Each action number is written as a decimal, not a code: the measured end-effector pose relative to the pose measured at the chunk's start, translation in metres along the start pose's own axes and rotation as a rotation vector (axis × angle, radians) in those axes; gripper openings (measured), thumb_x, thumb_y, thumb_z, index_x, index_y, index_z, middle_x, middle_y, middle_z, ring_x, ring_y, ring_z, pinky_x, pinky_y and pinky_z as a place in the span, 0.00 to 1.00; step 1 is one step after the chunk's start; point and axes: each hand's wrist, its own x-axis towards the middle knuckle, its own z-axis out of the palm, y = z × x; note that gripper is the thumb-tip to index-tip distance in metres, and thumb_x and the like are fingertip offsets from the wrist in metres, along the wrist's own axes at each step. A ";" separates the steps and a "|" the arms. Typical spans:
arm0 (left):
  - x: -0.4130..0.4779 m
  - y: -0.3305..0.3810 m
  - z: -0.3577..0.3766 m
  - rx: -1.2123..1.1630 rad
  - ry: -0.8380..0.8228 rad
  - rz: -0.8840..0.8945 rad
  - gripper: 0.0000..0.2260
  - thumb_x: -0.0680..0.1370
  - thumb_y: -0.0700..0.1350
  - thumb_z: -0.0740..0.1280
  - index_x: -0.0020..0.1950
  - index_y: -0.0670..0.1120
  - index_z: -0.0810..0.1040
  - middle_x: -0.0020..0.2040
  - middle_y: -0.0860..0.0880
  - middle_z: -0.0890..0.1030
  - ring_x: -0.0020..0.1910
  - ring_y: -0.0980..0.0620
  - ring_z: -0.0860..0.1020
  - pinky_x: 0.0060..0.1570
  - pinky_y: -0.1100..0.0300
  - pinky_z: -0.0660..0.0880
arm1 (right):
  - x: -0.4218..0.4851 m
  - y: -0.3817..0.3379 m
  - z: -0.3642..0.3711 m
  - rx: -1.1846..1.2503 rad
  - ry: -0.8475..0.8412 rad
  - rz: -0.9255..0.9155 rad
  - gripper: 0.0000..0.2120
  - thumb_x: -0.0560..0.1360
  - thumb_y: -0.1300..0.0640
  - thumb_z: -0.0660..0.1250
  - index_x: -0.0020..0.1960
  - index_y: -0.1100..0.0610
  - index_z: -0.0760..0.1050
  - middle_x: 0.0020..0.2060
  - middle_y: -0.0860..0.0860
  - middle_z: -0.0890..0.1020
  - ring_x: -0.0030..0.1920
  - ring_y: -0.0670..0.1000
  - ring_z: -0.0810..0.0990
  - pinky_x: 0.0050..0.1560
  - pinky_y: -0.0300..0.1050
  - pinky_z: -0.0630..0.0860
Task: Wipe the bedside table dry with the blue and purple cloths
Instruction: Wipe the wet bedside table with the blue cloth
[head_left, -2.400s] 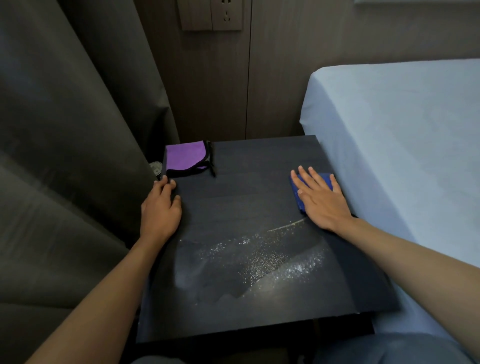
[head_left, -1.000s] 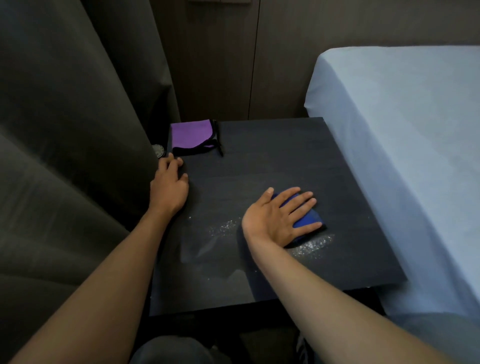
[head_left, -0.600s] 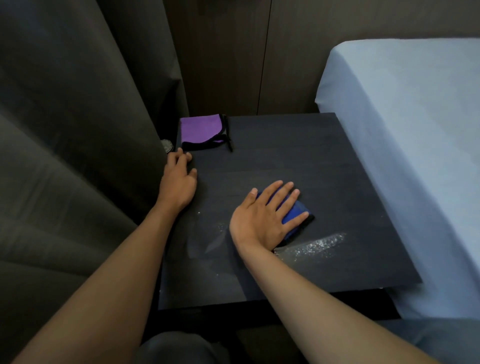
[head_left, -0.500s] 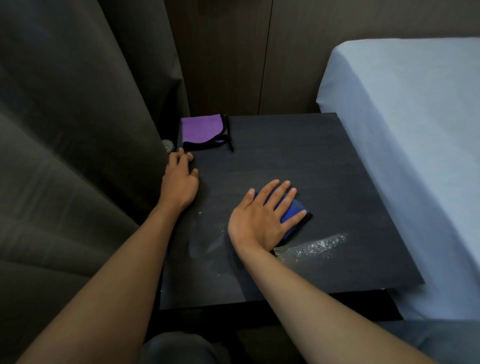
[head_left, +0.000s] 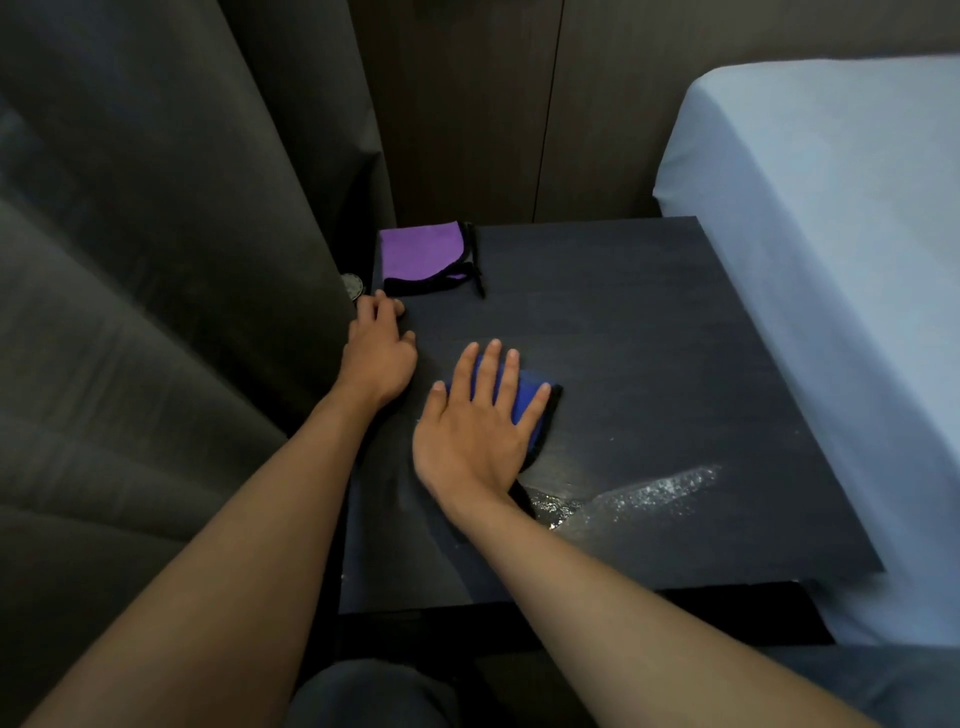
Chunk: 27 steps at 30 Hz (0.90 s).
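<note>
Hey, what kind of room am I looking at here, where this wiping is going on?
Most likely a bedroom. A bed with a pale sheet stands right beside a small dark bedside table, a heavy grey curtain hangs on the other side, and wood wall panelling runs behind.

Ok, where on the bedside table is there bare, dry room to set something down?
Bare: the far right, between purple cloth and bed. Crowded: left side, with left hand, and right hand pressing blue cloth; water streak near right.
</note>
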 end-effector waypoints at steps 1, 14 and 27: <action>0.000 0.000 0.000 0.007 -0.005 0.001 0.25 0.82 0.43 0.61 0.78 0.41 0.59 0.78 0.44 0.57 0.74 0.40 0.61 0.73 0.47 0.60 | 0.000 -0.002 0.000 0.004 -0.008 -0.019 0.36 0.74 0.46 0.28 0.81 0.52 0.43 0.81 0.51 0.44 0.80 0.53 0.38 0.72 0.67 0.29; 0.006 0.003 -0.007 0.091 -0.047 0.023 0.22 0.82 0.43 0.61 0.75 0.43 0.63 0.76 0.45 0.59 0.73 0.42 0.63 0.71 0.49 0.63 | -0.009 -0.016 0.006 -0.023 -0.049 -0.325 0.35 0.77 0.44 0.33 0.80 0.52 0.54 0.81 0.52 0.52 0.80 0.54 0.43 0.74 0.67 0.36; 0.003 0.003 -0.006 0.153 -0.053 0.056 0.23 0.83 0.47 0.60 0.77 0.44 0.61 0.78 0.45 0.56 0.75 0.42 0.61 0.71 0.49 0.62 | -0.019 0.002 -0.007 -0.013 -0.154 -0.873 0.27 0.81 0.45 0.45 0.72 0.50 0.71 0.71 0.50 0.74 0.76 0.57 0.62 0.77 0.62 0.47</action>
